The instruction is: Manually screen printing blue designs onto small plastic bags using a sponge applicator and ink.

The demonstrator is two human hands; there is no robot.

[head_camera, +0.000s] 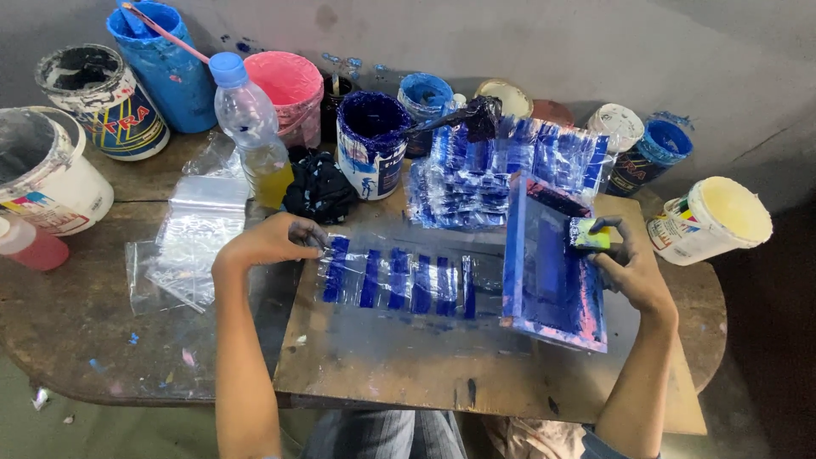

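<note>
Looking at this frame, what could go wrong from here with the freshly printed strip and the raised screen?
The left hand pinches the printed plastic strip at its end; the blue bars look wet, so dragging could smear them. The right hand holds the ink-laden screen frame tilted over the board; ink might drip onto it. The blue paint can stands just behind the strip, so a careless lift could knock it.
</note>
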